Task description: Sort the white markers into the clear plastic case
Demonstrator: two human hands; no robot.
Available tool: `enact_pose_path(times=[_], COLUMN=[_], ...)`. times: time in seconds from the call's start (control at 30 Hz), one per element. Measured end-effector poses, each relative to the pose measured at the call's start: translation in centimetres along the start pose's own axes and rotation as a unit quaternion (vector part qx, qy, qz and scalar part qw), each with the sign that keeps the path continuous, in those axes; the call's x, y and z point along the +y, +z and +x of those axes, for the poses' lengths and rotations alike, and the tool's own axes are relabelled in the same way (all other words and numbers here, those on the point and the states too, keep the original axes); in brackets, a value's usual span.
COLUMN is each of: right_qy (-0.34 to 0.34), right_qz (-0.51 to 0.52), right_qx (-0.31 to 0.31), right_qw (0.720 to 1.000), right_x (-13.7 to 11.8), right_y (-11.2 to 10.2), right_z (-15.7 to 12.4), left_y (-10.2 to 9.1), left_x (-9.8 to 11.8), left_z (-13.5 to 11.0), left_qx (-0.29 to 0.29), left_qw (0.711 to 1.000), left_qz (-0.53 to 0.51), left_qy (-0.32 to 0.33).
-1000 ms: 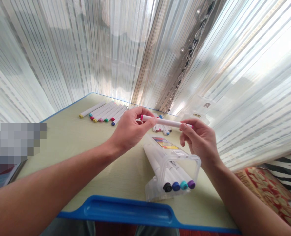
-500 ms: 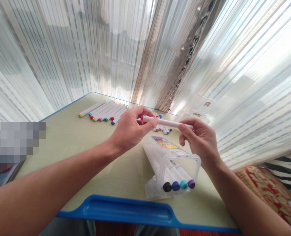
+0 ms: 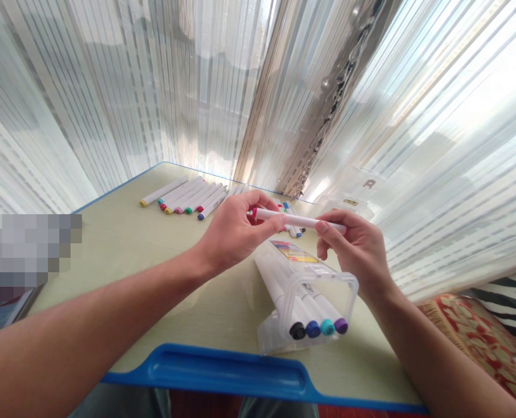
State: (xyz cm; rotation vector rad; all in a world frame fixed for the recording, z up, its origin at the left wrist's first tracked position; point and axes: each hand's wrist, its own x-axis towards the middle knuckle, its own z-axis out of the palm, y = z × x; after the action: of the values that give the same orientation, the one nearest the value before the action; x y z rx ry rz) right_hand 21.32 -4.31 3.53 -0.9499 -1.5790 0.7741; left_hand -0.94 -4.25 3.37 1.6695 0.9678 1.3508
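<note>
A white marker with a pink band near its left end is held level above the table. My left hand pinches it near that end, its thumb along the barrel. My right hand grips the other end between thumb and fingers, hiding the tip. Below the hands a clear plastic marker case lies on its side with its opening toward me. Inside it are several white markers with black, blue, turquoise and purple ends facing me.
Several white markers lie in a row at the table's back left. More markers lie behind my hands. A clear container stands at the back right. The light table has a blue front tray. Curtains hang behind.
The pink end of the marker at my right hand is now covered by the fingers. Both hands stay in nearly the same place, with the marker tilted slightly more down to the right.
</note>
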Motion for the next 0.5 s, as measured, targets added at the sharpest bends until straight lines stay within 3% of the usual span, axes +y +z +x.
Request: enact_pose_path(times=[0.5], right_qy=[-0.021], right_qz=[-0.064], right_qx=[-0.015], right_qw=[0.998], right_x=[-0.54], right_y=[0.30], right_z=[-0.15], left_y=[0.11], left_x=[0.30], left_z=[-0.29], left_qx=[-0.007], left_qw=[0.998], left_qz=[0.061], left_qy=[0.005])
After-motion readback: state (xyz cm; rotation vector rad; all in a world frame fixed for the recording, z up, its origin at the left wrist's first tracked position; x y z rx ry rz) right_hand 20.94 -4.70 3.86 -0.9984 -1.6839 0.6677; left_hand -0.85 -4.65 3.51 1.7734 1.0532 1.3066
